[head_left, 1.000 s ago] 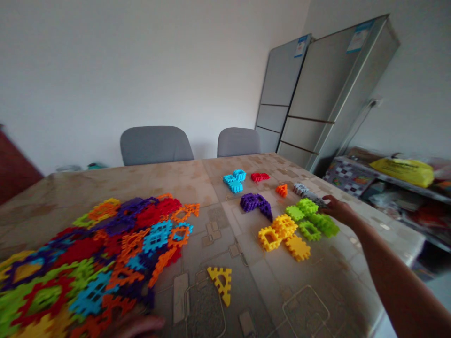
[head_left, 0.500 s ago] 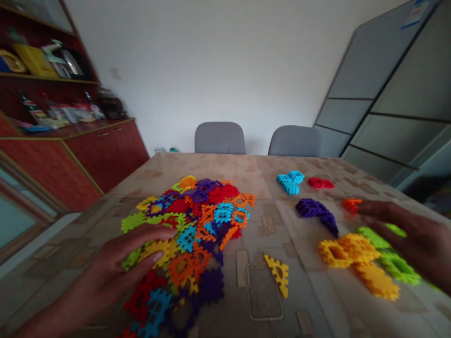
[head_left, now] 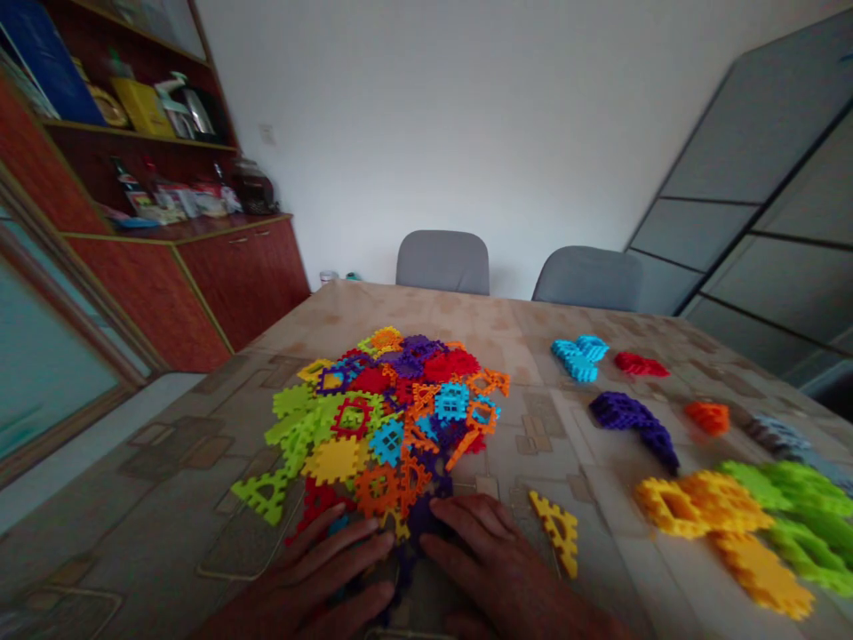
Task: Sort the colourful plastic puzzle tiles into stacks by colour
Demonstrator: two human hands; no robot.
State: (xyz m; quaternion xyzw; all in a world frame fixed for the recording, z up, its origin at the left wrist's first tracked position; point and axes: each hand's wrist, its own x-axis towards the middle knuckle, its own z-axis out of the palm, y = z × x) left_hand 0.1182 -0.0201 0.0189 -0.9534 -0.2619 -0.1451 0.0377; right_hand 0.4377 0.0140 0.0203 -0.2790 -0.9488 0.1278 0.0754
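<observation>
A heap of flat plastic interlocking tiles [head_left: 393, 404] in many colours lies in the middle of the table [head_left: 173, 498]. My left hand [head_left: 320, 578] rests flat on the near edge of the heap, fingers stretched out over the tiles. Beside it, my right hand [head_left: 497, 564] lies with fingers spread, its tips touching dark purple tiles at the heap's near edge. A single yellow triangle tile [head_left: 558, 531] lies just right of my right hand.
Sorted groups lie to the right: blue tiles [head_left: 578, 356], red tiles [head_left: 640, 364], purple tiles [head_left: 636, 422], an orange tile [head_left: 707, 416], yellow tiles [head_left: 716, 524], green tiles [head_left: 796, 516]. Two grey chairs [head_left: 443, 260] stand at the far edge. A wooden cabinet [head_left: 200, 267] is on the left.
My right hand has come back from the sorted tiles on the right to the near edge of the heap. My left hand slid nearer to it. The view turned left.
</observation>
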